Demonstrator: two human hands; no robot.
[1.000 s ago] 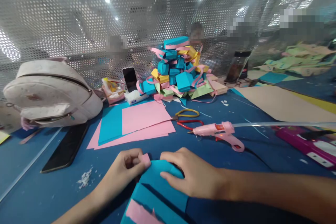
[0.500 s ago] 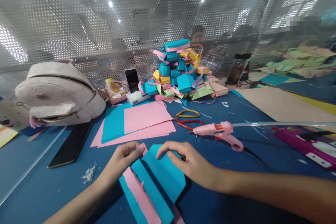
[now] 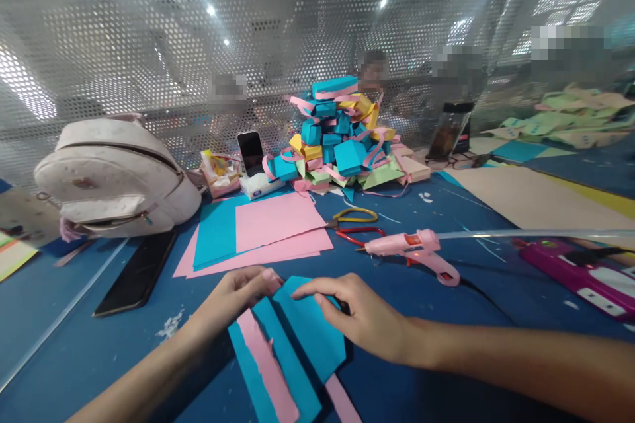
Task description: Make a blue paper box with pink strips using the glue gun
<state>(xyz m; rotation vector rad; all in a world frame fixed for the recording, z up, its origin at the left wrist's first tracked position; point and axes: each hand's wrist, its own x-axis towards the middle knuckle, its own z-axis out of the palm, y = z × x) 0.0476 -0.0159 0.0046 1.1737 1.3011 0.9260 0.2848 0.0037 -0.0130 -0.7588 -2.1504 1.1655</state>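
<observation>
A folded blue paper piece (image 3: 310,330), creased into several panels with angled corners, lies at the front of the table. On its left panel runs a torn-edged pink strip (image 3: 265,363). Another pink paper strip (image 3: 342,400) sticks out from beneath its lower right side. My left hand (image 3: 248,285) is closed at the upper left corner, pinching a bit of pink paper there. Across the upper right panel lies my right hand (image 3: 362,314), its index finger stretched along the blue surface, thumb below and other fingers curled at the panel's edge, partly hidden.
Pink sheets (image 3: 278,221), scissors (image 3: 357,225) and a pink glue gun (image 3: 411,248) lie just beyond my hands. A purple power strip (image 3: 570,274) is at right. A black phone (image 3: 136,274) and white backpack (image 3: 114,178) are at left; a paper-box pile (image 3: 342,139) stands behind.
The folded blue paper has turned and shifted slightly, showing more of the pink strip underneath. My right index finger has straightened and slid a little left along the panel.
</observation>
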